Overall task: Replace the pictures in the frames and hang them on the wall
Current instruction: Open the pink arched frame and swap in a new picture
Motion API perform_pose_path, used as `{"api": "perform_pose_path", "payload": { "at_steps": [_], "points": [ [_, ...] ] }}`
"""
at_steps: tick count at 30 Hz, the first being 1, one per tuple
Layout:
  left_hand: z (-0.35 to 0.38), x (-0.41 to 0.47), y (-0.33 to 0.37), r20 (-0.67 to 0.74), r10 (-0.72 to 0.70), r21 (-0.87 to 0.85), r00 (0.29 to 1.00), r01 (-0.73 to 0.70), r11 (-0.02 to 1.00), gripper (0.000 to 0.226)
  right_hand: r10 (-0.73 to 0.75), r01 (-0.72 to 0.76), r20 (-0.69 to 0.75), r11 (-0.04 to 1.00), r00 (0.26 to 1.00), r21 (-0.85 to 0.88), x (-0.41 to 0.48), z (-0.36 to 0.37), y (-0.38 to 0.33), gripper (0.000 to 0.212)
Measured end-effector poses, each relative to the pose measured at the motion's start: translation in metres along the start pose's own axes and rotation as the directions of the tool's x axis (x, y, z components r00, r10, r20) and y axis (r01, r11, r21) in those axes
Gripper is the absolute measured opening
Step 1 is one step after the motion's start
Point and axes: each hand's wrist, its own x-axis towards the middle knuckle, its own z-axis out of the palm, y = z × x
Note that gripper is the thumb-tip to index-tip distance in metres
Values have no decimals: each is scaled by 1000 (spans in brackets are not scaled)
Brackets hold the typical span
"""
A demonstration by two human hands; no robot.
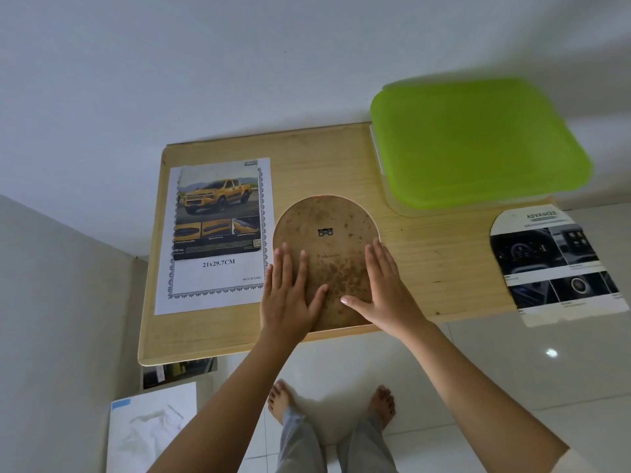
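With my left hand (290, 295) and right hand (382, 291) pressing flat, fingers spread, the arched brown fibreboard frame back (324, 230) feels thin and stiff (likely light), best lifted by its edges.

Both hands (288, 295) (384, 291) press flat on the arched frame back (326, 233).

The backing (326, 254) is mottled brown. The lid (478, 145) is lime green. The table (426, 254) is pale wood. The printed truck (218, 196) is yellow.
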Motion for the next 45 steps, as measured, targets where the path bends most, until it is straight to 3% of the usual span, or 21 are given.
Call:
{"api": "perform_pose_path", "payload": {
  "at_steps": [7,10,13,17,23,26,29,33,36,41,45],
  "points": [
    [4,-2,-1,4,-56,-97,998,56,994,77,215,-184,-99,948,972,258,-12,12,-6,107],
    [4,-2,0,9,-72,-127,997,73,989,77,344,-281,-110,882,933,379,-6,8,-10,111],
    [3,-2,2,16,-64,-140,998,66,988,76,424,-346,-114,844,899,409,4,0,-2,96],
    [0,-3,1,46,-49,-183,998,56,982,77,358,-197,-180,794,916,576,1,-9,7,40],
    [-17,-2,3,24,-49,-243,999,53,968,76,311,-32,-268,705,912,709,1,-21,-7,38],
    [-39,7,15,39,-93,-397,995,101,912,67,239,58,-335,731,912,679,1,-29,-20,38],
    [-77,27,32,-24,-111,-602,994,74,795,57,134,194,-436,754,890,628,1,-42,-37,38],
    [-143,58,56,-101,-174,-785,980,29,619,58,-65,410,-597,786,800,463,2,-64,-66,37],
    [-181,69,66,-108,-211,-862,972,14,507,66,-264,536,-635,796,726,282,3,-79,-83,39],
    [-200,74,54,-124,-254,-814,959,48,579,74,-472,598,-599,801,647,14,5,-94,-95,41],
    [-201,68,55,-100,-361,-852,927,107,513,68,-493,600,-559,800,667,11,2,-88,-102,41]
  ]
}}
